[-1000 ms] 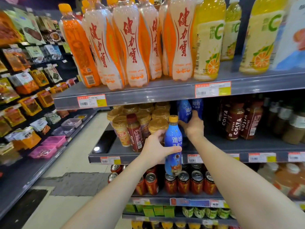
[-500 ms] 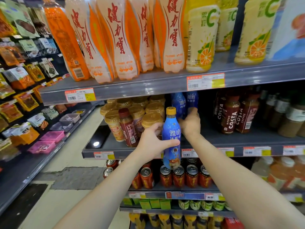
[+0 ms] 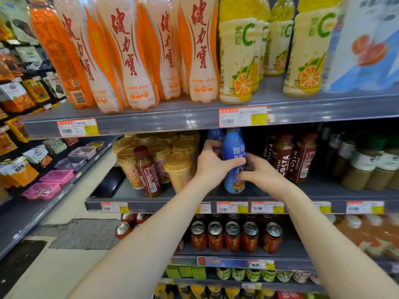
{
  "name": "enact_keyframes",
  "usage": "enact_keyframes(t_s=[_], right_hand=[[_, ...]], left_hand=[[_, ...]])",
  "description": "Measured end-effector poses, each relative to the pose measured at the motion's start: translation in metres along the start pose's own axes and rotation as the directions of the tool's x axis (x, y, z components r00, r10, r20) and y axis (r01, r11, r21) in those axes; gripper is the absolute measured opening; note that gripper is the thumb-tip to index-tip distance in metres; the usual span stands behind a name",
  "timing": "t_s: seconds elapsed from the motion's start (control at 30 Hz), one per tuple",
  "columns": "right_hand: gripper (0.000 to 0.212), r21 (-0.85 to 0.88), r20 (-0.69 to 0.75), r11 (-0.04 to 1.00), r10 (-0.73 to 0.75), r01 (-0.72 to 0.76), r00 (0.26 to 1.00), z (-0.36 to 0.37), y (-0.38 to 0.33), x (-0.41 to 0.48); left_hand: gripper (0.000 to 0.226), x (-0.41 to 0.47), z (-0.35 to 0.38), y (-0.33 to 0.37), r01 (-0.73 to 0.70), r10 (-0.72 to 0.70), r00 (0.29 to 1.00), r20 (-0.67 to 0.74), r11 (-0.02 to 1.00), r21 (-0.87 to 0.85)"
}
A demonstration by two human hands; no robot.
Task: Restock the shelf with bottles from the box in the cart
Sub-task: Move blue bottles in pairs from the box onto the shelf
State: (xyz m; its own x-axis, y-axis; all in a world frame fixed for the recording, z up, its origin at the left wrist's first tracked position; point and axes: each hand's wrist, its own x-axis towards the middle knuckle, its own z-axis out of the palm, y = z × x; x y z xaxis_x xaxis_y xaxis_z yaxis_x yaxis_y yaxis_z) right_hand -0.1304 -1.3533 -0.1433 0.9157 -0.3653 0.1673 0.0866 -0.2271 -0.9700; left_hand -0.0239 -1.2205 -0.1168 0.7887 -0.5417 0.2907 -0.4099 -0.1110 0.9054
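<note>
I have both hands on one blue bottle [image 3: 235, 151], and it is on the middle shelf [image 3: 155, 205], near the front edge. It is upright, with its base down on the shelf board. My left hand [image 3: 212, 164] grips it from the left: the thumb lies across the front of the label and my fingers [image 3: 212, 145] curl round the far side. My right hand [image 3: 262, 172] holds the lower part from the right, its fingers curled in against the bottle just below my left thumb. The two hands nearly touch in front of the bottle.

Right behind it, further back on the same shelf, stand more blue bottles [image 3: 214, 134] of the same kind, half hidden by my left hand and by the shelf above. To the left, close to my left wrist, is a cluster of gold-lidded cups [image 3: 179, 169], with a brown coffee bottle [image 3: 148, 171] at the front of them. To the right stand dark Costa coffee bottles [image 3: 285, 158], just beside my right hand.

The upper shelf [image 3: 172, 124] carries tall orange-and-white bottles [image 3: 129, 52] and yellow orange-drink bottles [image 3: 237, 59]. Under my forearms, on the next shelf down, a row of red cans [image 3: 232, 236] stands upright.
</note>
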Motion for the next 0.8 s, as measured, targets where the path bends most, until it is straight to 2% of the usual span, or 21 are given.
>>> enact_keyframes(t_s=[0.17, 0.23, 0.3, 0.4, 0.47, 0.63, 0.8], right_hand=[[0.050, -0.178, -0.259, 0.984, -0.044, -0.003, 0.965, 0.007, 0.026, 0.018], [0.050, -0.258, -0.341, 0.966, -0.060, -0.032, 0.938, 0.012, 0.034, 0.025], [0.053, -0.254, -0.386, 0.967, -0.069, -0.034, 0.920, 0.016, 0.037, 0.028], [0.055, -0.281, -0.419, 0.960, -0.107, -0.016, 0.901, 0.020, 0.039, 0.035], [0.055, -0.311, -0.431, 0.949, -0.099, -0.045, 0.897, 0.019, 0.041, 0.044], [0.060, -0.323, -0.436, 0.943, -0.071, -0.083, 0.897, 0.015, 0.045, 0.057], [0.061, -0.328, -0.431, 0.940, -0.062, -0.091, 0.900, 0.014, 0.047, 0.060]], left_hand=[[0.064, 0.006, 0.017, -0.016, -0.094, 0.102, 0.993, -0.056, 0.987, 0.127], [0.068, 0.008, 0.021, -0.026, -0.077, 0.088, 0.994, -0.061, 0.985, 0.157], [0.065, 0.009, 0.022, -0.032, -0.055, 0.064, 0.995, -0.072, 0.991, 0.119], [0.038, 0.012, 0.023, -0.042, -0.043, 0.052, 0.992, -0.114, 0.995, 0.085], [0.028, 0.011, 0.024, -0.044, -0.039, 0.047, 0.995, -0.083, 0.994, 0.098], [0.050, 0.008, 0.029, -0.041, -0.021, 0.019, 1.000, 0.019, 0.994, 0.110], [0.051, 0.008, 0.028, -0.041, 0.004, -0.007, 0.999, 0.050, 0.998, 0.059]])
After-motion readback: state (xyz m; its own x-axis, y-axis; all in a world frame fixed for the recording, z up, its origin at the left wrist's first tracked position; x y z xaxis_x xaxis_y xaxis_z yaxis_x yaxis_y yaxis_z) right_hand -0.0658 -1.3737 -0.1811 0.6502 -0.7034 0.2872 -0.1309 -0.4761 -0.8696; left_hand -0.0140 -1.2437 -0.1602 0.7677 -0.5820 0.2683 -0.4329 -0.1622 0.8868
